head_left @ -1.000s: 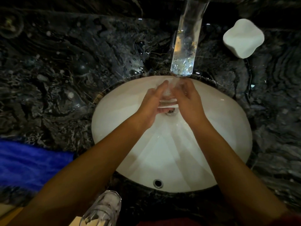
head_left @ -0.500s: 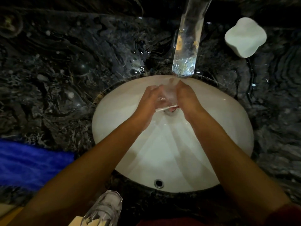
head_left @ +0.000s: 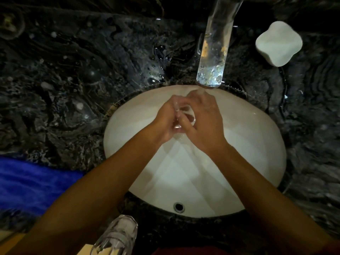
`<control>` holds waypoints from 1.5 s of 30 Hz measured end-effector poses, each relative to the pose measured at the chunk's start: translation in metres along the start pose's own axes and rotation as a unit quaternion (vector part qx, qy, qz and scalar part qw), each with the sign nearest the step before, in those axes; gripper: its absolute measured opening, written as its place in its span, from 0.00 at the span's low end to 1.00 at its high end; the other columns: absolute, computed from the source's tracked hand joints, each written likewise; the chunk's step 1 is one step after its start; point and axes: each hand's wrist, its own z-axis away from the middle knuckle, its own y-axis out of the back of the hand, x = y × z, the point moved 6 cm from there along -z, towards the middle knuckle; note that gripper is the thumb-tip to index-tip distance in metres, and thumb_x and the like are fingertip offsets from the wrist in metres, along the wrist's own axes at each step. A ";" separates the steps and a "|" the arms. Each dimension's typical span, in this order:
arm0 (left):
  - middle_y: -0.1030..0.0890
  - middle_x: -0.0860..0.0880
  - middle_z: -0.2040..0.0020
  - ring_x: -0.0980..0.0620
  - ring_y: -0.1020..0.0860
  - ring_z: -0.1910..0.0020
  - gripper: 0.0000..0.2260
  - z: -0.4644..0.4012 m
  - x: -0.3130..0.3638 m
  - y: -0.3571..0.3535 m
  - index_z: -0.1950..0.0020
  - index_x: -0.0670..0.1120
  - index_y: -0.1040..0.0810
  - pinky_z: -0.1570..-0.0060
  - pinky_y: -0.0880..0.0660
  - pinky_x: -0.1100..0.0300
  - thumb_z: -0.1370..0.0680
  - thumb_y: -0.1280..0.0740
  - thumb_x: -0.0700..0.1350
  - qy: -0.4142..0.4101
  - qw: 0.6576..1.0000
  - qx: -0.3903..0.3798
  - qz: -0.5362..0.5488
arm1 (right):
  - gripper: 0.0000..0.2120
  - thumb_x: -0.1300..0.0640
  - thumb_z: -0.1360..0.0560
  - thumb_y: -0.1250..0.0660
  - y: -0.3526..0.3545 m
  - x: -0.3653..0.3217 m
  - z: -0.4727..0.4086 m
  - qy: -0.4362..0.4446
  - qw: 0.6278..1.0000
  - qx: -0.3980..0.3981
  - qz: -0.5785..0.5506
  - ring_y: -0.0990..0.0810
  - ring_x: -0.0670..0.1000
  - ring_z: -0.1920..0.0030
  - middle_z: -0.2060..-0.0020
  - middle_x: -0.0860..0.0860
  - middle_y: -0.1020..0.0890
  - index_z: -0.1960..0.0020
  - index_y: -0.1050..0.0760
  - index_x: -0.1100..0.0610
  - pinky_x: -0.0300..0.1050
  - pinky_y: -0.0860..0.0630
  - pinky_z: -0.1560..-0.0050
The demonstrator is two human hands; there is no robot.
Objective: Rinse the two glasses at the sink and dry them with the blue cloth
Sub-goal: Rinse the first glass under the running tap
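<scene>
Both my hands meet over the middle of the white oval sink (head_left: 248, 153), just below the faucet spout (head_left: 213, 57). My left hand (head_left: 163, 122) and my right hand (head_left: 204, 124) are wrapped around a small clear glass (head_left: 185, 115), which is mostly hidden by my fingers; its rim shows between them. A second clear glass (head_left: 117, 236) stands on the counter edge at the bottom, beside my left forearm. The blue cloth (head_left: 31, 183) lies on the counter at the left.
Dark marble counter (head_left: 73, 80) surrounds the sink, wet near the faucet base. A white soap bar (head_left: 277, 43) sits at the back right. The overflow hole (head_left: 178, 207) is on the sink's near wall.
My hands have closed further around the glass and turned it; my right hand now lies over its top and the glass sits slightly nearer to me.
</scene>
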 end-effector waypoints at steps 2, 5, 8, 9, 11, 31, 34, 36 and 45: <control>0.21 0.48 0.64 0.51 0.22 0.71 0.16 0.005 -0.006 -0.003 0.58 0.48 0.17 0.72 0.26 0.60 0.20 0.41 0.51 0.016 0.999 -0.025 -0.017 | 0.11 0.53 0.23 0.33 0.005 0.003 -0.007 -0.014 0.999 -0.015 -0.048 0.21 0.56 0.46 0.47 0.56 0.20 0.45 0.18 0.58 0.55 0.22 0.49; 0.21 0.44 0.64 0.47 0.23 0.73 0.16 0.009 -0.008 -0.002 0.49 0.43 0.20 0.75 0.30 0.62 0.19 0.43 0.51 0.026 0.999 -0.037 0.006 | 0.04 0.58 0.23 0.30 0.008 0.007 -0.023 -0.104 0.975 -0.083 -0.176 0.18 0.52 0.51 0.54 0.52 0.17 0.54 0.17 0.53 0.53 0.20 0.47; 0.23 0.41 0.57 0.45 0.25 0.66 0.17 0.013 -0.003 -0.006 0.45 0.43 0.22 0.72 0.34 0.62 0.25 0.35 0.55 0.022 0.997 -0.066 0.038 | 0.10 0.58 0.27 0.28 0.007 0.012 -0.039 -0.226 0.912 -0.106 -0.326 0.17 0.48 0.63 0.67 0.48 0.15 0.67 0.18 0.49 0.39 0.20 0.57; 0.24 0.41 0.56 0.45 0.27 0.64 0.18 0.013 -0.002 -0.009 0.44 0.43 0.21 0.72 0.34 0.63 0.25 0.33 0.56 0.025 0.995 -0.080 0.050 | 0.10 0.58 0.28 0.28 0.006 0.019 -0.044 -0.283 0.895 -0.109 -0.327 0.18 0.49 0.65 0.71 0.48 0.17 0.68 0.19 0.51 0.37 0.23 0.62; 0.23 0.43 0.56 0.45 0.25 0.65 0.17 0.013 -0.001 -0.010 0.42 0.45 0.21 0.72 0.32 0.62 0.23 0.34 0.55 0.024 0.994 -0.080 0.076 | 0.10 0.58 0.23 0.32 -0.005 0.036 -0.045 -0.402 0.848 -0.104 -0.328 0.18 0.54 0.63 0.68 0.52 0.16 0.62 0.19 0.57 0.41 0.22 0.59; 0.18 0.43 0.54 0.47 0.20 0.68 0.21 0.016 0.002 -0.009 0.42 0.42 0.24 0.68 0.25 0.59 0.16 0.41 0.61 0.014 0.998 -0.052 0.021 | 0.30 0.31 0.27 0.34 -0.002 0.057 0.013 -0.268 0.904 0.008 -0.334 0.14 0.47 0.62 0.50 0.49 0.14 0.32 0.25 0.48 0.42 0.23 0.69; 0.16 0.41 0.52 0.48 0.25 0.70 0.29 0.017 0.004 -0.014 0.35 0.41 0.25 0.72 0.29 0.61 0.17 0.45 0.66 -0.005 0.995 -0.093 0.020 | 0.26 0.34 0.25 0.33 0.005 0.066 0.006 -0.296 0.868 0.026 -0.398 0.20 0.50 0.71 0.63 0.51 0.15 0.42 0.21 0.54 0.44 0.29 0.73; 0.15 0.41 0.49 0.46 0.22 0.66 0.30 0.017 0.006 -0.018 0.31 0.41 0.26 0.67 0.26 0.57 0.16 0.46 0.66 -0.050 0.993 -0.103 0.002 | 0.23 0.35 0.23 0.36 0.004 0.072 0.009 -0.336 0.816 0.017 -0.471 0.25 0.50 0.74 0.70 0.52 0.20 0.49 0.18 0.55 0.43 0.31 0.74; 0.19 0.48 0.62 0.62 0.25 0.74 0.06 0.005 0.024 -0.015 0.52 0.46 0.16 0.70 0.27 0.63 0.23 0.27 0.35 -0.160 0.923 -0.053 -0.347 | 0.25 0.33 0.20 0.41 -0.011 0.062 0.027 -0.359 0.756 -0.046 -0.545 0.33 0.49 0.75 0.69 0.53 0.24 0.56 0.16 0.50 0.40 0.38 0.76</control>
